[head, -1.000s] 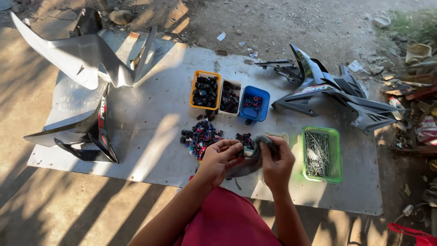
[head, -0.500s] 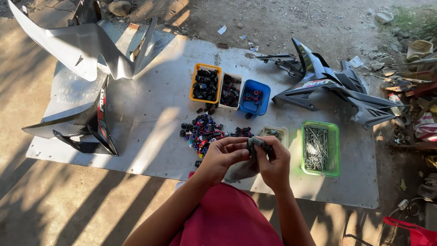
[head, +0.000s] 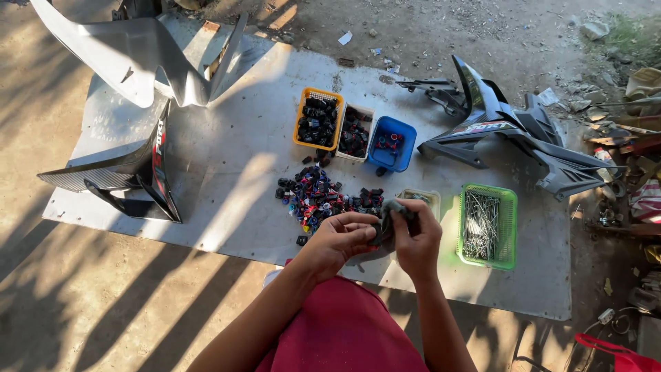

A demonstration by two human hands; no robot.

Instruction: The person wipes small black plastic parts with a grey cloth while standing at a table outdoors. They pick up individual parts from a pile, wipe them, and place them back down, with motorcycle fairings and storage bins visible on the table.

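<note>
Both hands are meeting above the near edge of a grey metal sheet (head: pixel 227 172) lying on the ground. The left hand (head: pixel 339 242) is curling its fingers around a small dark part that cannot be made out, pressing it into a grey rag (head: pixel 385 222). The right hand (head: pixel 418 241) is gripping that rag from the other side, bunching it over the part, with the cloth hanging down between the two palms.

Just beyond the knuckles a loose pile of small black, red and blue parts (head: pixel 318 196) is lying on the sheet, and a small pale tray (head: pixel 421 198) is sitting just beside it. To the right a green basket (head: pixel 486 226) is holding metal pins. Farther back an orange basket (head: pixel 317 118), a white tray (head: pixel 355 132) and a blue tub (head: pixel 390 143) are standing side by side, touching. A dark motorcycle panel (head: pixel 509 138) is resting at the far right, and a silver panel (head: pixel 131 58) at the far left.
</note>
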